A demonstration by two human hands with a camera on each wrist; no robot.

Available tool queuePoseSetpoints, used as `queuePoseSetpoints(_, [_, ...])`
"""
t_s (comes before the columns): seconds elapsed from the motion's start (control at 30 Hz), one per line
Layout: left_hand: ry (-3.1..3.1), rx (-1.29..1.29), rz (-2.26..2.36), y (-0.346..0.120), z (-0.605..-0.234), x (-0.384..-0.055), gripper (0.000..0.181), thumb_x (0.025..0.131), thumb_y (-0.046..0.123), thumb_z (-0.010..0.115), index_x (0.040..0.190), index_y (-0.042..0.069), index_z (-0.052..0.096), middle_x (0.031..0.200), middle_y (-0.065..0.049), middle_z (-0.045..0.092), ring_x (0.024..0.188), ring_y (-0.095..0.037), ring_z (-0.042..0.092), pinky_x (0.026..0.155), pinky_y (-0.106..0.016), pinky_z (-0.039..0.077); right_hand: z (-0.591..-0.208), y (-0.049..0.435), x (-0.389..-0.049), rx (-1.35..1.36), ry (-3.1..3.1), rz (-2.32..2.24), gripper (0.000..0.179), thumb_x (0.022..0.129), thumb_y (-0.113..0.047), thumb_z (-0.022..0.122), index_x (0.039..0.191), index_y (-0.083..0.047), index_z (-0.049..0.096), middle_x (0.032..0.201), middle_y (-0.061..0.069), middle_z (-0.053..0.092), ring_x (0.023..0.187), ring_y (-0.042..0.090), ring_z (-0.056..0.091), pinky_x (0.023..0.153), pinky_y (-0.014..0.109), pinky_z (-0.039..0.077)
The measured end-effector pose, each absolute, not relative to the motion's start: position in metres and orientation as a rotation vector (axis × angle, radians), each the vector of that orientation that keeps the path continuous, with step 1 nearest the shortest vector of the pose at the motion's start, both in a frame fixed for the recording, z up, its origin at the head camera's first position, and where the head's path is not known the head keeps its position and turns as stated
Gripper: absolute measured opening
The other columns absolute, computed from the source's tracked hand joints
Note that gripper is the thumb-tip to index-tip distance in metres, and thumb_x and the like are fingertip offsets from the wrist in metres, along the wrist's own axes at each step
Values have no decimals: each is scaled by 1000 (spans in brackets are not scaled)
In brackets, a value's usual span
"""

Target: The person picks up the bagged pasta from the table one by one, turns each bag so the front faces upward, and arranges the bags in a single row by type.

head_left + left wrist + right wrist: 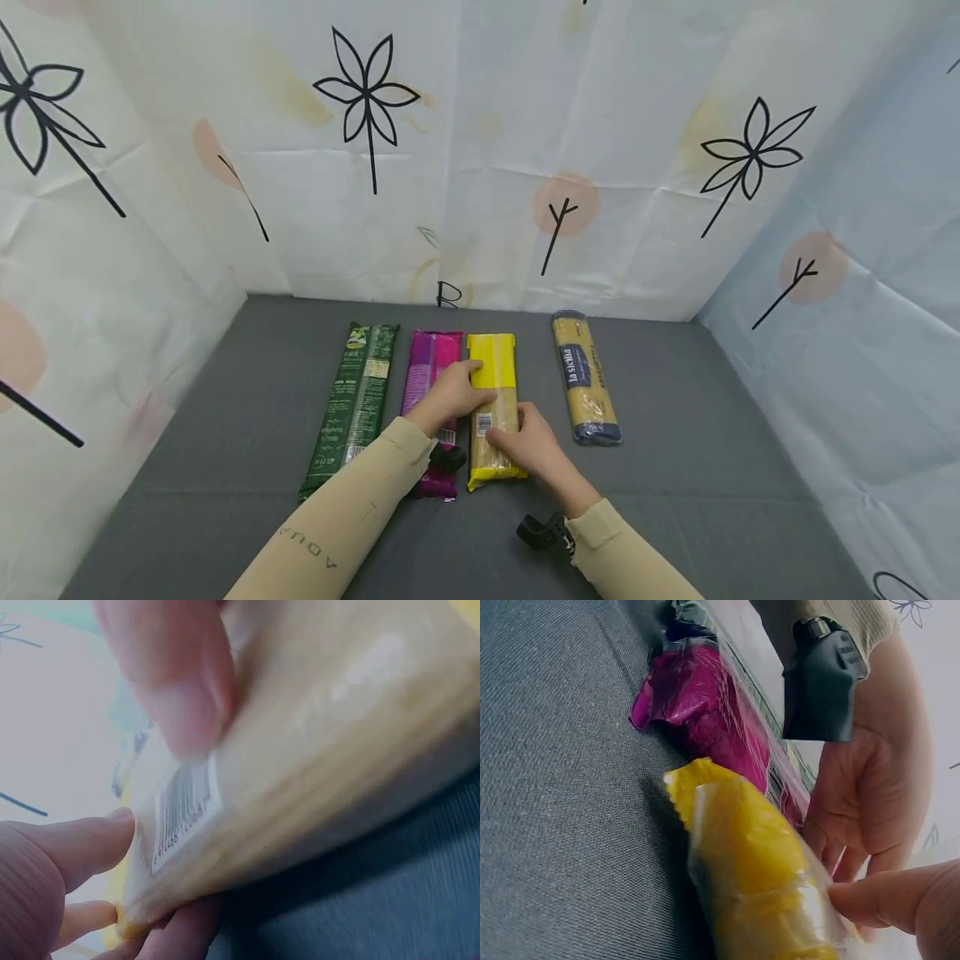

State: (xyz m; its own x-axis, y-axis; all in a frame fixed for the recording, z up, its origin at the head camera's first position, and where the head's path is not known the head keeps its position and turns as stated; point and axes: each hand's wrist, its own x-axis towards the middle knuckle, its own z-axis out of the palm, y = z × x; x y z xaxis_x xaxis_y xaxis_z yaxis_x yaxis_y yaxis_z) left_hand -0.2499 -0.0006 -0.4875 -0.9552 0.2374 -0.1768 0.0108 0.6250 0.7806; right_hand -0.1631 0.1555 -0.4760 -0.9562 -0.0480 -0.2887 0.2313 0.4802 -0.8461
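Both hands are at a yellow pack of spaghetti [492,354] with a clear window and a barcode label [185,806]. My left hand [452,392] holds it from the left side, thumb on its upper face. From the right, my right hand [534,442] grips the lower part, its thumb beside the barcode and fingers under the edge in the left wrist view. A magenta pasta pack [435,358] lies just left, partly hidden by the left forearm. The yellow pack's crimped end [742,817] shows in the right wrist view.
A green spaghetti pack [352,400] lies at the far left. To the right is a blue-and-tan pasta pack [585,379]. All lie on a grey cloth-covered table [697,467], with patterned white fabric [487,125] behind and at the sides.
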Motion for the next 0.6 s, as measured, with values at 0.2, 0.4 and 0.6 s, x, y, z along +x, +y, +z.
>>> queuePoseSetpoints(0.2, [2501,149,1370,0,-486,-247,67,87,33,74,143,7,46,132,-16,54,108,-25,55,91,-43,50,-480,160,-167,221,2266,-1646,49,89,-24,69,122,5,47,98,17,63,74,23,66,63,36,57])
queuePoseSetpoints(0.4, [2476,118,1413,3,-485,-243,70,86,34,74,144,6,44,135,-16,52,108,-27,55,92,-44,50,-483,165,-166,174,2164,-1749,52,90,-22,68,129,0,43,106,16,61,80,24,67,67,38,57])
queuePoseSetpoints(0.6, [2495,72,1432,5,-484,-240,72,87,37,72,145,6,42,136,-16,51,104,-27,55,91,-44,50,-484,166,-165,111,2152,-1843,53,91,-19,67,133,-4,38,115,18,58,85,26,66,70,39,56])
